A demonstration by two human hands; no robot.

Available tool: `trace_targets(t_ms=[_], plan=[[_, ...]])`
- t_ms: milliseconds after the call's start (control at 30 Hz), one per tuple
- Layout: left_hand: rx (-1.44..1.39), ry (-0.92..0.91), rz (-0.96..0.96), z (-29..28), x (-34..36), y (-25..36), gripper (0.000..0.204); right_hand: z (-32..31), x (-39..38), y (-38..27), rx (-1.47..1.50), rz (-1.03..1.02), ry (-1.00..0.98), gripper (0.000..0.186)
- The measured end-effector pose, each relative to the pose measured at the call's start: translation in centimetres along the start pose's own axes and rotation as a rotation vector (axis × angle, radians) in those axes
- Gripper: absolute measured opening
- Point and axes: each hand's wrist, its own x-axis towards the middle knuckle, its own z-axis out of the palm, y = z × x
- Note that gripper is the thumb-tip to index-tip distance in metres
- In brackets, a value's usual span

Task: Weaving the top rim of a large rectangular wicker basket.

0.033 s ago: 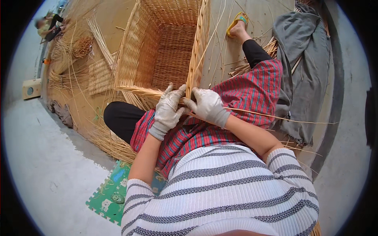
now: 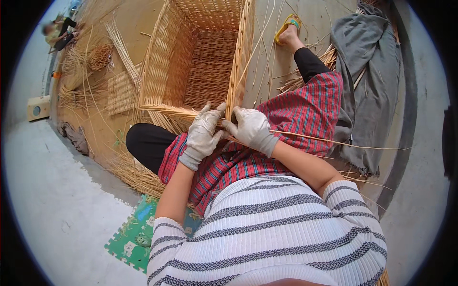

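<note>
A large rectangular wicker basket (image 2: 167, 62) lies before me with its opening toward me, showing a brown woven base inside. Its braided rim (image 2: 237, 57) runs down to the near corner. There my left hand (image 2: 205, 131), in a dirty white glove, has its fingers bent over the rim. Close beside it, my right hand (image 2: 253, 126), gloved alike, pinches the rim's corner from the right. A long thin wicker strand (image 2: 334, 140) passes under my right hand and sticks out to the right. The fingertips partly hide the weave between them.
A red checked cloth (image 2: 305, 107) covers my lap. Left of the basket lie loose wicker strands (image 2: 124, 47) and a woven panel (image 2: 123, 93). A grey cloth (image 2: 365, 86) covers sticks at right. A green foam mat (image 2: 136, 233) lies lower left. Another person (image 2: 59, 33) sits far left.
</note>
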Motion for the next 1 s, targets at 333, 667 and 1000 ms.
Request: trace_targets(t_ms=[333,667,1000], plan=[[-0.152,-0.178,-0.046,-0.2,1.4,-2.0,0.077,1.6,0.1,-0.5,-0.001,0.121,0.074,0.043],[-0.307,-0.346,-0.265,-1.4,2.6,-1.4,0.087,2.2,-0.3,0.5,0.034,0.041,0.137,0.044],[-0.197,-0.296,-0.234,-1.0,2.4,0.0,0.095,-1.0,-0.8,5.2,0.266,-0.012,-0.135,0.046]])
